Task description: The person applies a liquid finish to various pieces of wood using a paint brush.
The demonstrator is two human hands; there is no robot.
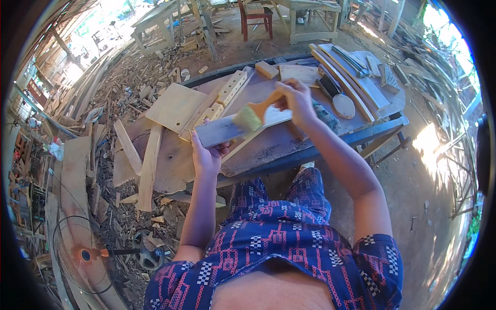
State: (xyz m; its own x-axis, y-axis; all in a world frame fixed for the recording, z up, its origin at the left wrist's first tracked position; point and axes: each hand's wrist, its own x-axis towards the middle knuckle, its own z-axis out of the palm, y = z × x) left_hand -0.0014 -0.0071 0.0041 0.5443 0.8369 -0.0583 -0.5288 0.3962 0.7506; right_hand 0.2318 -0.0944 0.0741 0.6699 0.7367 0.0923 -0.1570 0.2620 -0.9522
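Note:
My left hand [207, 155] grips the near left end of a flat wooden board [214, 133], its fingers wrapped round the edges. The board is tilted above the worktable, and its left part looks grey. In my right hand [296, 101] is a wide paintbrush [267, 104] with an orange-brown wooden handle. The pale yellowish bristles rest against the face of the board near its middle, hiding part of it. Whether the white strip just right of the brush belongs to the same board, I cannot tell.
On the worktable [170, 165] lie a square wooden panel [175, 106], a drilled wooden block [232, 88], long strips [343, 80] and a dark brush with a pale oval end [343, 105]. A fan [85, 254] stands at lower left. Wood scraps cover the floor; a red chair [256, 20] is behind.

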